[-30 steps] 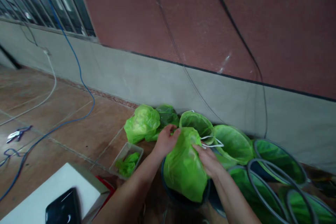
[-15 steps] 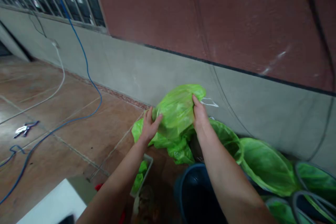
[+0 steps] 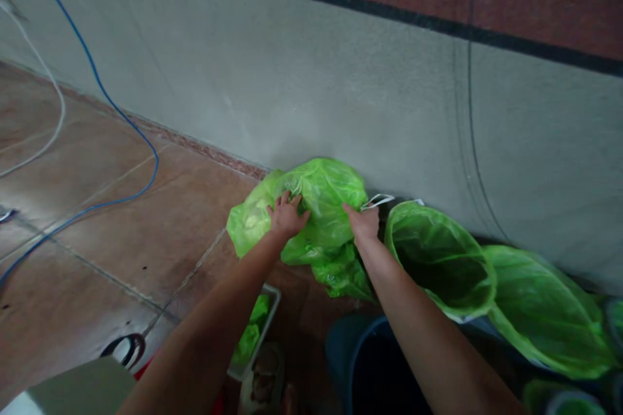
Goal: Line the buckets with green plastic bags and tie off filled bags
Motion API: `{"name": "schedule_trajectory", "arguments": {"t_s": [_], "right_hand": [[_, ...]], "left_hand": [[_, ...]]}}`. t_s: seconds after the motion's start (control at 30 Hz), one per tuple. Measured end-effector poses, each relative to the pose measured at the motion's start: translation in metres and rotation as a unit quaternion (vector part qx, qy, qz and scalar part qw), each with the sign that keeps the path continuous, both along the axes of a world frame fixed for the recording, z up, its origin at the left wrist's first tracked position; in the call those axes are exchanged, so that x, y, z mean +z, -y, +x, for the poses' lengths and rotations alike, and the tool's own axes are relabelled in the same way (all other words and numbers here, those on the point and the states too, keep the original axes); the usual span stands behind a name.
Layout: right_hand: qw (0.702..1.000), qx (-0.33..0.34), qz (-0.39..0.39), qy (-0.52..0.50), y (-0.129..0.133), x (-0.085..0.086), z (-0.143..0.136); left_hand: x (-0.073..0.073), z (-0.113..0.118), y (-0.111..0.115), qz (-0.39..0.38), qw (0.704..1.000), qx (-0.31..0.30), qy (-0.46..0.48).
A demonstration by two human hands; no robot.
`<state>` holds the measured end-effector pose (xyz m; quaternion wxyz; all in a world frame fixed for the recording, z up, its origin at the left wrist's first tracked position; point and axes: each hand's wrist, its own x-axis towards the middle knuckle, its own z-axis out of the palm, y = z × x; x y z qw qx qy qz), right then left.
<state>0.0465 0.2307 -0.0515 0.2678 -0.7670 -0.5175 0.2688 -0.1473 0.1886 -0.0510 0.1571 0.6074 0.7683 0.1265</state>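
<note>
The left grip (image 3: 288, 215) lies finger-spread on the green bag (image 3: 331, 191); the right grip (image 3: 363, 222) pinches its side. Between them, by the wall (image 3: 302, 91), the bag is already outside the bare-rimmed blue bin (image 3: 342, 360) below the right grip, but not yet released.

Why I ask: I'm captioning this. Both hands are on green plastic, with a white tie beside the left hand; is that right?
Wrong side: the head view shows the white tie beside the right hand; that hand and the left hand are on green plastic.
</note>
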Motion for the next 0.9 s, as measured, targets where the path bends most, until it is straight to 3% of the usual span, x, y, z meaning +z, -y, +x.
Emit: {"name": "schedule_trajectory", "arguments": {"t_s": [0.07,0.17,0.23,0.33,0.4,0.47,0.53,0.63,0.73,0.8,0.9], "right_hand": [[0.993,-0.023,0.099,0.068,0.002,0.03,-0.002],[0.966,0.085,0.203,0.139,0.004,0.049,-0.012],[0.96,0.163,0.159,0.161,0.0,0.036,-0.021],[0.96,0.237,-0.031,0.147,-0.013,-0.004,-0.028],[0.951,0.268,-0.088,0.128,-0.022,-0.023,-0.028],[0.948,0.285,-0.086,0.11,-0.026,-0.028,-0.025],[0.95,0.291,-0.061,0.098,-0.023,-0.019,-0.019],[0.957,0.273,-0.004,0.101,0.002,0.005,-0.009],[0.963,0.25,0.044,0.093,0.051,0.024,-0.005],[0.959,0.273,0.047,0.052,0.095,0.031,-0.007],[0.955,0.296,0.002,-0.032,0.166,0.034,-0.015]], "left_hand": [[0.01,0.001,-0.001,0.035,0.999,0.014,0.002],[0.019,0.003,-0.003,0.065,0.998,0.018,0.01],[0.015,0.004,-0.007,0.045,0.999,-0.009,0.009],[0.002,0.003,-0.018,-0.038,0.996,-0.08,-0.007],[-0.004,0.001,-0.026,-0.067,0.992,-0.104,-0.016],[-0.001,-0.002,-0.031,-0.062,0.993,-0.102,-0.013],[0.008,-0.008,-0.025,-0.034,0.996,-0.081,0.005],[0.016,-0.022,0.01,0.041,0.998,-0.006,0.055],[0.004,-0.034,0.074,0.055,0.984,0.133,0.108],[-0.014,-0.036,0.122,-0.051,0.965,0.231,0.116],[-0.05,-0.03,0.18,-0.217,0.938,0.251,0.102]]}}
